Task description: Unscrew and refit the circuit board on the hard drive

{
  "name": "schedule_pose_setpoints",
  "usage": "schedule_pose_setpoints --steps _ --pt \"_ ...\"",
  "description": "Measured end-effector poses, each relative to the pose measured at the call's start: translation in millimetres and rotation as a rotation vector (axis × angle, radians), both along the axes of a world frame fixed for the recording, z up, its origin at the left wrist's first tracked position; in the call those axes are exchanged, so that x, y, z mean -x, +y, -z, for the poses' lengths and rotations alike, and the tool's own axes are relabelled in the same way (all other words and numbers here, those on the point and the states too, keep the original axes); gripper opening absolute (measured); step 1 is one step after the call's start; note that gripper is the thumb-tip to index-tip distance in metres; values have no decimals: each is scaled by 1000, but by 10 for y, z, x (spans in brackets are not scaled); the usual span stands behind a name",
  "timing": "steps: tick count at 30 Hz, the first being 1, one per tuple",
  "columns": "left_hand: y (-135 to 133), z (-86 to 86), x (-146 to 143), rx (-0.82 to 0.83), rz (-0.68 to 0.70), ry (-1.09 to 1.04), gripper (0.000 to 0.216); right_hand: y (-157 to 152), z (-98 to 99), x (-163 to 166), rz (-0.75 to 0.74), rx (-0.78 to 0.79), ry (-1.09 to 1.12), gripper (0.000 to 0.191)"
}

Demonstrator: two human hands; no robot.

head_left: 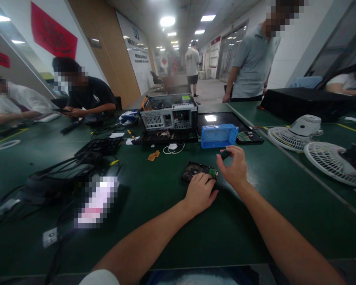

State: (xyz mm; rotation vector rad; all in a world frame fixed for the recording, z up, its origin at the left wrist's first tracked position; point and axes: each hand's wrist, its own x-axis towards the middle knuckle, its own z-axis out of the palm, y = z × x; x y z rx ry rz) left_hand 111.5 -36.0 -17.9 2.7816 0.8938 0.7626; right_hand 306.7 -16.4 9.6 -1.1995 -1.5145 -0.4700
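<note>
A hard drive [190, 171] lies on the green table in front of me, with a bit of green circuit board [213, 172] at its right end. My left hand [200, 192] is over its near right edge, fingers curled on the drive and hiding part of it. To the right and slightly above the table, my right hand [235, 166] pinches a small dark piece [224, 154] between thumb and fingers. What kind of thing that piece is cannot be made out. Just beyond the right hand stands a blue plastic bin [219, 136].
An opened computer case [169, 113] stands at the back, near a dark flat panel [222, 119]. Another drive-like part [249, 137] lies right of the bin. White fan grilles [287, 136] lie at right. Black cables and a headset-like strap [53, 178] spread left, beside a blurred-out phone-like screen [97, 202]. Several people are around.
</note>
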Motion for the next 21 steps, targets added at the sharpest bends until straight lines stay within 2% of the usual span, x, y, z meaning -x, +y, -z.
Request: schedule_pose_setpoints --steps 7,17,21 --pt "-11 -12 4 10 6 -8 28 -34 48 18 -75 62 47 40" --pt "-16 -10 0 9 -4 13 29 -24 18 30 56 22 23 37" --pt "-14 -26 8 12 -4 18 29 -39 7 30 39 25 14 36"
